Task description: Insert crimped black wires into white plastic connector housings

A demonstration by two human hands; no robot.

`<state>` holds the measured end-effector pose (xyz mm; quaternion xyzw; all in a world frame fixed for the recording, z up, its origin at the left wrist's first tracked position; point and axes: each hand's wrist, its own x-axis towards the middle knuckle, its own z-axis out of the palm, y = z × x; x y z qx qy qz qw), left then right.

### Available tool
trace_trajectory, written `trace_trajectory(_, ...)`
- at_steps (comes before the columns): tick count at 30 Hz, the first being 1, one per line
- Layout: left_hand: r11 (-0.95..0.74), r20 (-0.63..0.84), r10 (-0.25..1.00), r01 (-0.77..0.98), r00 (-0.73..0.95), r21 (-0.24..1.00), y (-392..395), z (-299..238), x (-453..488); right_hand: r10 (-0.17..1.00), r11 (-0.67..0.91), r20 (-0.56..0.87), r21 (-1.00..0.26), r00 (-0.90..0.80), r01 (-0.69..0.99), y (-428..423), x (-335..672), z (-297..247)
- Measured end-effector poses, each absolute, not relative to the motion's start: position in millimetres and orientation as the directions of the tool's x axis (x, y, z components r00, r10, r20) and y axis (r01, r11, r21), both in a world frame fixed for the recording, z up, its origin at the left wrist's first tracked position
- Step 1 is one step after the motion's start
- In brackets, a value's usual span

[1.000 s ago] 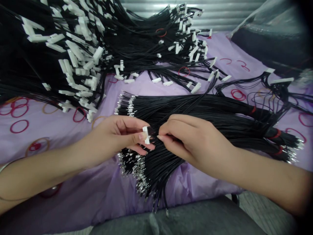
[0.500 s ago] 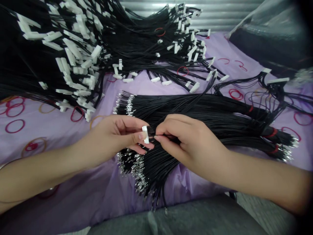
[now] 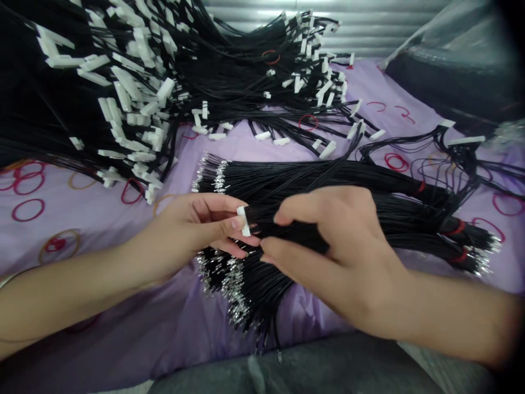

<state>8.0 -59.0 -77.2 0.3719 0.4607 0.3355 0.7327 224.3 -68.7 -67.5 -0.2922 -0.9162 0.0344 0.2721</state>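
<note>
My left hand (image 3: pixel 197 227) pinches a small white connector (image 3: pixel 243 220) between thumb and fingers, with black wires running out of it to the right. My right hand (image 3: pixel 328 241) is just right of the connector, its fingers curled around those black wires. Under both hands lies a loose bundle of black wires with metal tips (image 3: pixel 229 284). A second bundle of tipped black wires (image 3: pixel 311 178) lies just behind the hands.
A big heap of finished black harnesses with white connectors (image 3: pixel 135 93) fills the back left. Red and orange rubber bands (image 3: pixel 27 209) are scattered on the purple cloth (image 3: pixel 82 219). A clear bag (image 3: pixel 455 65) sits at the back right. Grey fabric (image 3: pixel 328 372) lies along the near edge.
My right hand has opened from a fingertip pinch at the connector and shifted right, its fingers now curled round the wires. The left hand has stayed in place with the connector.
</note>
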Motion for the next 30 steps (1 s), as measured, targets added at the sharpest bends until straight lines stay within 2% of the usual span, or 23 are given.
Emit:
trace_trajectory(3,0.506,-0.434,0.838,-0.178,0.330,0.844,-59,-78,8,0.504,0.863,0.339,-0.216,-0.794,0.456,-71,223,-72)
trace_trajectory(6,0.511,-0.442,0.840,-0.188,0.314,0.839,-58,-77,9,0.505,0.855,0.287,-0.297,-0.814,0.426,-67,222,-77)
trace_trajectory(11,0.518,-0.445,0.835,-0.192,0.325,0.833,-58,-77,9,0.559,0.729,0.270,-0.611,-0.784,0.309,-56,228,-70)
trace_trajectory(13,0.510,-0.432,0.837,-0.192,0.336,0.838,-58,-78,9,0.596,0.667,0.266,-0.689,-0.758,0.284,-54,230,-66)
trace_trajectory(16,0.510,-0.434,0.835,-0.180,0.339,0.841,-59,-77,8,0.658,0.623,0.219,-0.696,-0.720,0.358,-54,229,-63)
trace_trajectory(18,0.514,-0.440,0.830,-0.165,0.341,0.841,-58,-77,8,0.618,0.668,0.209,-0.648,-0.758,0.366,-55,228,-65)
trace_trajectory(21,0.508,-0.436,0.831,-0.150,0.346,0.848,-58,-77,7,0.514,0.786,0.221,-0.507,-0.829,0.352,-57,226,-72)
trace_trajectory(23,0.505,-0.437,0.832,-0.140,0.341,0.852,-58,-77,7,0.504,0.816,0.228,-0.441,-0.833,0.373,-59,226,-76)
trace_trajectory(25,0.506,-0.443,0.834,-0.138,0.329,0.851,-58,-78,6,0.521,0.794,0.223,-0.482,-0.824,0.371,-60,225,-76)
trace_trajectory(30,0.508,-0.444,0.833,-0.136,0.329,0.851,-58,-77,7,0.663,0.576,0.165,-0.735,-0.730,0.357,-58,228,-61)
